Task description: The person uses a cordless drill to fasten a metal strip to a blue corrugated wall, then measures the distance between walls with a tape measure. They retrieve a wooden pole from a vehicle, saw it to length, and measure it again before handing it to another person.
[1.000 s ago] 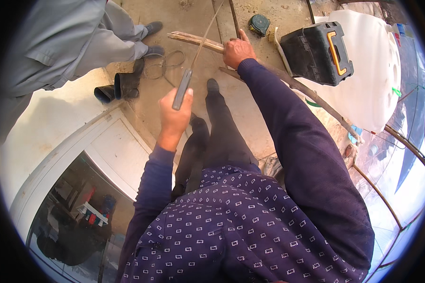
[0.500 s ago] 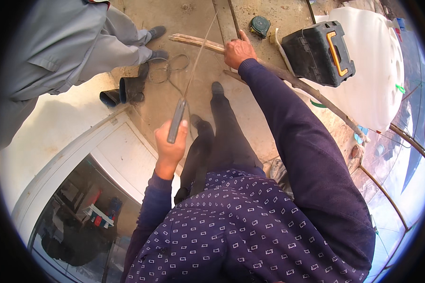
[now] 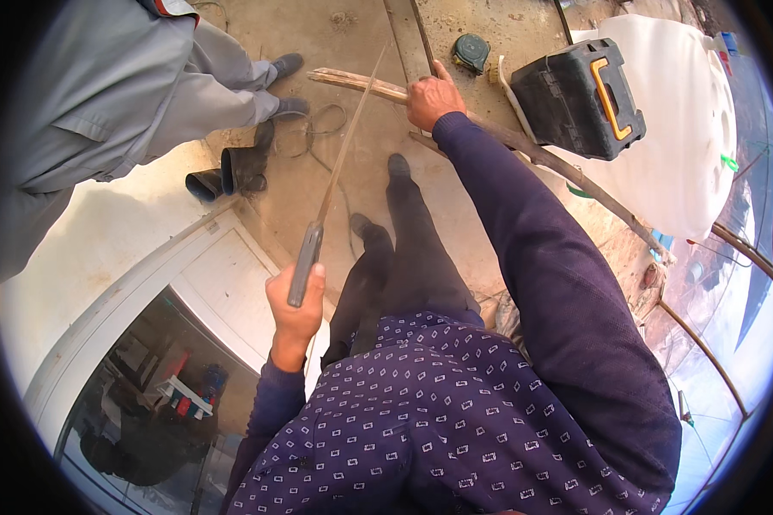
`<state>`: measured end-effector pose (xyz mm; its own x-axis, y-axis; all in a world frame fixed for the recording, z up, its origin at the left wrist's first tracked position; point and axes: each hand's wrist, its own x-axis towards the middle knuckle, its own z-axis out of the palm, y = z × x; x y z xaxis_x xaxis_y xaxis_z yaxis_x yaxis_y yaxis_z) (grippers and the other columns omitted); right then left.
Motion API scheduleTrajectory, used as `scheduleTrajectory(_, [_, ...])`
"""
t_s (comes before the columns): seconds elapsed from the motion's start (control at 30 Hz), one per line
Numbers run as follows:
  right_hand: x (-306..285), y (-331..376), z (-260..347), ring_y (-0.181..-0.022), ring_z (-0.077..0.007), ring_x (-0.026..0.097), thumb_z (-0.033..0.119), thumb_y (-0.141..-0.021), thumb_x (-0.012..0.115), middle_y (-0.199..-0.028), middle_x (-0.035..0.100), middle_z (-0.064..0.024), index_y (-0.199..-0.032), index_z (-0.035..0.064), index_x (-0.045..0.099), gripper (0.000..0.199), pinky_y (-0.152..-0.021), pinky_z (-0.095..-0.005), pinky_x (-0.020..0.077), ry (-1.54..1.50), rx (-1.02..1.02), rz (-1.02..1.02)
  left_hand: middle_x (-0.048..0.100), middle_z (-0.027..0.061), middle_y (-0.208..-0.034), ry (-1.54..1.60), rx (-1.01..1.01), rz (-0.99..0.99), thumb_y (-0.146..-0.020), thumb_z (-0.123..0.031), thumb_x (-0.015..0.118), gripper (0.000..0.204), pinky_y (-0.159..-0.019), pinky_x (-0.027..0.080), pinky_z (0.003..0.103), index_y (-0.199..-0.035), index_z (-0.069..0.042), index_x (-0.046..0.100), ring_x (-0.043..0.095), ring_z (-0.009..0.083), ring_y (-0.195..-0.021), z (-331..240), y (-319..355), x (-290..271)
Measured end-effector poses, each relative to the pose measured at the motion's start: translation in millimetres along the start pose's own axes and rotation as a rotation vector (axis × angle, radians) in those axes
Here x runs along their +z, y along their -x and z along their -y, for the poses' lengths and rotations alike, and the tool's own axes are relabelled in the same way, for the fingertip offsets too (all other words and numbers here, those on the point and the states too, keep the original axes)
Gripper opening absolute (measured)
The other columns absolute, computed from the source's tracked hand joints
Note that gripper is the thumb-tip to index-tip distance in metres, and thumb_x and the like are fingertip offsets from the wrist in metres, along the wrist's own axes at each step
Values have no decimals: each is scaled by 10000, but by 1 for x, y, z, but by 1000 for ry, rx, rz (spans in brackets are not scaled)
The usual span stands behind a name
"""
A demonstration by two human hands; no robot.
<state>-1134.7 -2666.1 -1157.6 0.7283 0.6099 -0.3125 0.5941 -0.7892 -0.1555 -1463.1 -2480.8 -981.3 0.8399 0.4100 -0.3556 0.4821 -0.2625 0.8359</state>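
Other person [image 3: 103, 94] in grey at upper left — cut off by the rim, only trunk, legs and shoes show. White tank [image 3: 687, 146] at right, partly hidden by the black tool case [image 3: 575, 99] with an orange handle; case is closed, contents unseen. Concrete floor [image 3: 352, 51], outdoors. Long wooden stick [image 3: 524, 142] lies across the floor; right hand [image 3: 432, 99] presses down on it, grip wrapped over the stick. Left hand [image 3: 296, 300] — grip clenched around the grey handle of a saw [image 3: 331, 189], thin blade pointing toward the stick. Tape measure [image 3: 471, 51] beyond.
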Motion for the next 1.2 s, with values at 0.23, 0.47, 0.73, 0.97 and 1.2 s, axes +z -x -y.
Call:
scheduleTrajectory(0.23, [6,-2,-1,-890,-302,735,133,-883,542,-837,749,-183,-849,91,776,240,-1261,-426,253,30,-54,-67,510,98,-569,95,365,-117,-958,-212,710,370,-510,377,372,-706,13,558,440,159,-514,-7,-179,110])
scheduleTrajectory(0.47, [-3,-4,2,-907,-290,740,123,-878,539,-841,749,-184,-865,89,783,246,-1263,-420,252,0,-6,8,546,48,-591,16,36,-34,-948,-187,718,283,-529,423,309,-785,29,635,509,97,-560,19,-26,21])
scheduleTrajectory(0.73, [18,0,-2,-905,-284,744,126,-878,528,-839,752,-178,-863,96,783,258,-1273,-419,236,19,-23,-89,492,51,-547,56,335,-155,-957,-206,708,340,-505,381,354,-717,1,584,458,103,-530,-22,-195,118])
scheduleTrajectory(0.97, [7,-1,1,-899,-281,744,112,-877,515,-830,752,-171,-889,99,786,272,-1271,-420,235,-2,-1,-21,575,49,-606,-12,51,-55,-958,-152,699,230,-544,450,291,-854,52,679,549,97,-568,-5,-3,8])
scheduleTrajectory(1.2, [13,-2,-2,-975,-282,728,152,-885,537,-888,755,-165,-891,80,771,244,-1262,-431,249,43,-17,-22,411,-20,-599,89,370,-159,-980,-209,698,373,-510,322,316,-720,1,533,365,77,-577,-2,-194,126])
